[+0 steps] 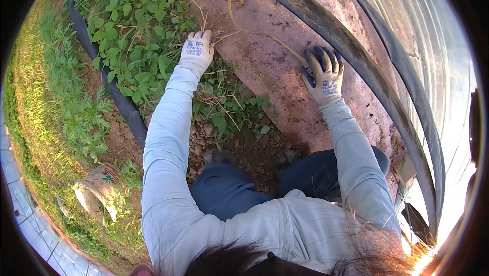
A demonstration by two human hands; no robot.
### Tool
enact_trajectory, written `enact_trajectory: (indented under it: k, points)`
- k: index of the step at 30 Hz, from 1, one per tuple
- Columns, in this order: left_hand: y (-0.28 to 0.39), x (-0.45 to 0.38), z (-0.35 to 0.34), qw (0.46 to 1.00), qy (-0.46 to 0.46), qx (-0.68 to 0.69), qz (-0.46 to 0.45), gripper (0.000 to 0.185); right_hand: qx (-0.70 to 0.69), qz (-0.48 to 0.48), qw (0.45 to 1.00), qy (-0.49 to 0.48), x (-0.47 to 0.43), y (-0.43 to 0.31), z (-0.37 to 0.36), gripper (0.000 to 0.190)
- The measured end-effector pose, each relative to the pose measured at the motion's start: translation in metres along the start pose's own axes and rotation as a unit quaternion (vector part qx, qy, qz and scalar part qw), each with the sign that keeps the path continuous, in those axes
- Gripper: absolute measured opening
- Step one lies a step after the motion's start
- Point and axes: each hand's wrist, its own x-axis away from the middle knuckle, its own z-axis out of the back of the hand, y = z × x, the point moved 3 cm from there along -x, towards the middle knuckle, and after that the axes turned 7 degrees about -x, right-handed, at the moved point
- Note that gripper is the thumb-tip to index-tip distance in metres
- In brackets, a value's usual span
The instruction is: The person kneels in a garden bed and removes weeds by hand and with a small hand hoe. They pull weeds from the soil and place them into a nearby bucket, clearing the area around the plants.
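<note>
My left hand [196, 50], in a white work glove with printed writing, reaches down at the border between green weeds [141, 43] and a faded pinkish ground sheet [263, 58]. Thin dry stems [226, 37] stick out by its fingertips; whether the fingers grip anything is hidden. Over the sheet, my right hand [324, 73] wears a matching glove with a dark blue coating, its fingers spread. A long dry stalk [263, 34] lies across the sheet, one end meeting the right hand between thumb and forefinger. Cut or dry stems [225, 104] rest on low plants below my left hand.
Black hoses or pipes [344, 27] curve along the right, beside translucent plastic sheeting [428, 35]. Another dark hose [114, 85] borders the weeds on the left. Beyond it lies a pale printed bucket or sack [101, 188]. Crumbly soil [244, 157] surrounds my shoes.
</note>
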Motion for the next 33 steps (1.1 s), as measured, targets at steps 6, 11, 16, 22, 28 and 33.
enact_trajectory:
  k: [6,11,16,22,28,33]
  points:
    - [0.000,0.091,0.011,0.948,-0.317,0.001,-0.001,0.045,-0.025,0.029,0.998,0.046,0.001,-0.004,0.002,0.056]
    - [0.023,0.108,0.095,0.932,-0.343,0.102,0.056,0.079,-0.013,0.052,0.995,0.087,0.003,0.001,0.005,0.052]
    - [-0.041,0.056,0.087,0.989,0.061,-0.039,0.129,0.088,-0.120,0.118,0.978,0.125,-0.005,-0.008,0.012,0.049]
    - [-0.092,0.069,0.004,0.931,-0.190,0.061,0.306,0.078,-0.556,0.039,0.829,-0.050,0.020,-0.082,-0.006,0.048]
    - [-0.052,0.125,0.003,0.965,-0.088,0.033,0.244,0.076,-0.751,-0.052,0.580,-0.311,0.022,-0.201,0.017,0.054]
    - [-0.039,0.141,0.054,0.959,-0.143,0.080,0.234,0.072,-0.660,-0.111,0.648,-0.363,-0.010,-0.254,0.006,0.052]
